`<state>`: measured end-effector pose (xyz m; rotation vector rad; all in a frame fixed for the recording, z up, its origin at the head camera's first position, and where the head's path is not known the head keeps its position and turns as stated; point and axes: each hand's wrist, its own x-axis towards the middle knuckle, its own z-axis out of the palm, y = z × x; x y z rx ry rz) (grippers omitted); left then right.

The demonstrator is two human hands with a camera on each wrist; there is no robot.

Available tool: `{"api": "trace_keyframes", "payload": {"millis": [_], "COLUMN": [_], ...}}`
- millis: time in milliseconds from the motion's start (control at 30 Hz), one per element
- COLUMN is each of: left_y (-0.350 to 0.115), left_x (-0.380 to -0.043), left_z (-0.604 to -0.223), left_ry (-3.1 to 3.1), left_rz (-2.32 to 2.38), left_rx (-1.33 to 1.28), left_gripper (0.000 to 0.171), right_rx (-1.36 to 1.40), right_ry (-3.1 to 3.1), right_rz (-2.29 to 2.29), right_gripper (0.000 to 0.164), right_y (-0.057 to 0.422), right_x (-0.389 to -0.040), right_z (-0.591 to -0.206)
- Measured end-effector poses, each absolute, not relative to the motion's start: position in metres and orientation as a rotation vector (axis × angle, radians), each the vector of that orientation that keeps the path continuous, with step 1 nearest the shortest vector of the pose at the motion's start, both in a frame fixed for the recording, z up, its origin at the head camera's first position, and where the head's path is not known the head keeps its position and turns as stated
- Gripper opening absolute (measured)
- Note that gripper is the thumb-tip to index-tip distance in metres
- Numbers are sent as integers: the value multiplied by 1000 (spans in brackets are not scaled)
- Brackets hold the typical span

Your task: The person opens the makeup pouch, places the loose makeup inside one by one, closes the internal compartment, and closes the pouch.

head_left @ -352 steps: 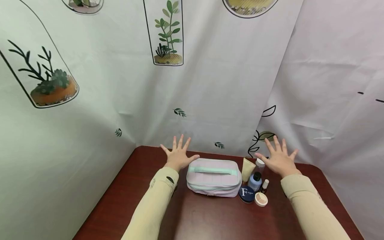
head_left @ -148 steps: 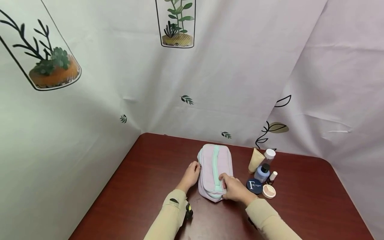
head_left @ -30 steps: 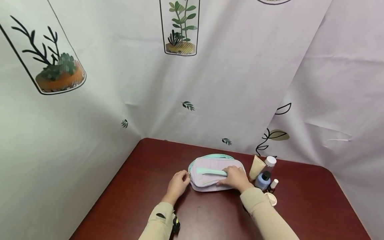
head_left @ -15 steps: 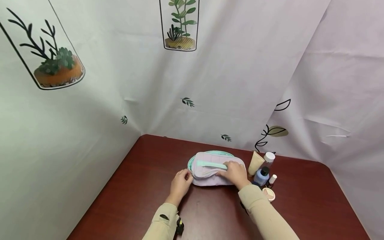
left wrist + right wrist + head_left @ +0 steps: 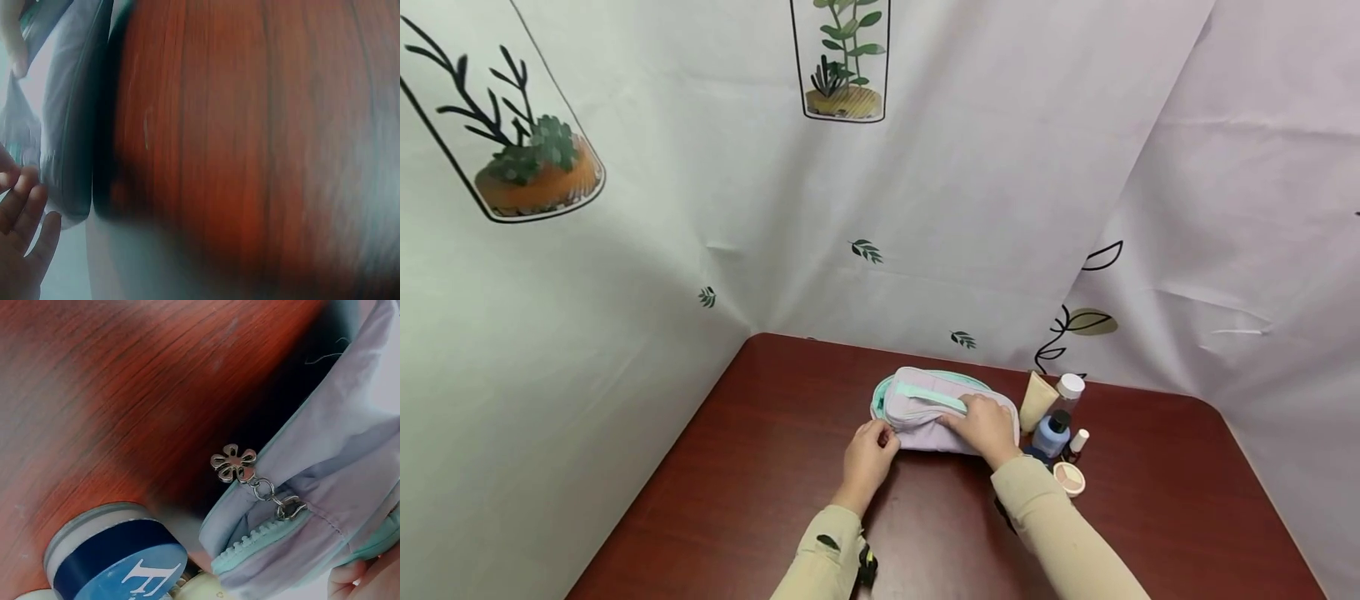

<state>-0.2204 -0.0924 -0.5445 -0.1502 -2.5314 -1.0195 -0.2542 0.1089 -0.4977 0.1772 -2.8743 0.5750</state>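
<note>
A lilac cosmetic bag (image 5: 936, 433) with mint trim lies on the table, its zipper undone along the back and left side. My left hand (image 5: 870, 457) is at its front left corner, thumb and fingertips pinched at the zipper line; the pull itself is hidden by the fingers. My right hand (image 5: 988, 427) grips the lid at the right end of the mint handle (image 5: 931, 397). In the right wrist view, a second zipper pull with a metal flower charm (image 5: 233, 464) hangs at the bag's end. The left wrist view shows the left fingers (image 5: 30, 203) against the bag's side.
Right of the bag stand a cream tube (image 5: 1037, 402), a white-capped clear bottle (image 5: 1070, 387), a blue bottle (image 5: 1051, 437) and a nail polish bottle (image 5: 1077, 443). A round palette (image 5: 1069, 479) and dark blue jar (image 5: 119, 556) sit nearby. Patterned cloth (image 5: 760, 208) hangs behind the table.
Both hands were spread apart over a zipped bag; later the bag was turned endwise, then back lengthwise. In the last second, my left hand has moved right along the front zipper.
</note>
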Motion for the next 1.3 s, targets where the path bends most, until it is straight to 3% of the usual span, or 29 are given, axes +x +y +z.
{"api": "trace_keyframes", "payload": {"millis": [333,567,833,1067,1167,1300], "left_y": [-84,-100,-135,-146,-141,-135], "left_x": [-218,-218,-226,-235,-237,-237], "left_z": [-550,-556,-551,-547,-548,-548], "left_ry": [-2519,-2707,-2688,-2665,-2678,-2733], "left_rz": [-1072,-1161,-1293,-1458,-1530,-1577], "left_rx": [-117,-64,260,208,97,-35], "left_gripper": [13,8,14,19,23,35], "right_rx": [244,389,690,946,880,475], "right_ry": [-2857,-2933,-2877,-2806,-2806,-2869], "right_rz": [517,537,675,642,586,690], "right_gripper": [44,63,46,41,52,55], "right_y": [103,103,114,131,135,132], "right_x": [-250,-239,-234,-237,-235,-225], "right_z": [-501,-508,-511,-509,-510,-508]}}
